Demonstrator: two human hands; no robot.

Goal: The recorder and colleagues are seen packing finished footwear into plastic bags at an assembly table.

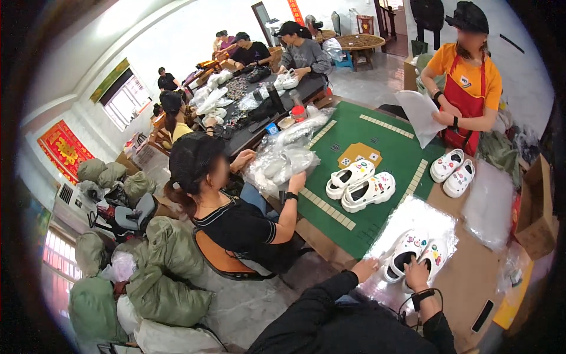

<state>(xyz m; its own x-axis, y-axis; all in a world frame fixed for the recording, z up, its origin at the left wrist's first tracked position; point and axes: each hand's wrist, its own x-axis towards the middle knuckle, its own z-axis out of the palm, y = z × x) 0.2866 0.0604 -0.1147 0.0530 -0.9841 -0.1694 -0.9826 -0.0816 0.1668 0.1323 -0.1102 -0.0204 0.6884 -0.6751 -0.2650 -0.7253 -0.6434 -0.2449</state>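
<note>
Fingers of the right hand [417,272] press flat on the near white clogs [414,252]; left hand [365,269] fingers spread on the clear plastic bag [413,215] beneath them. That slick bag could slide along the surface [471,277], dragging the clogs askew.

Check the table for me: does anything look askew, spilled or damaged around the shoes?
Nothing stands out. The hands, left hand and right hand, rest on a white clog pair lying on a clear plastic bag. Two more pairs sit intact, side by side.
</note>
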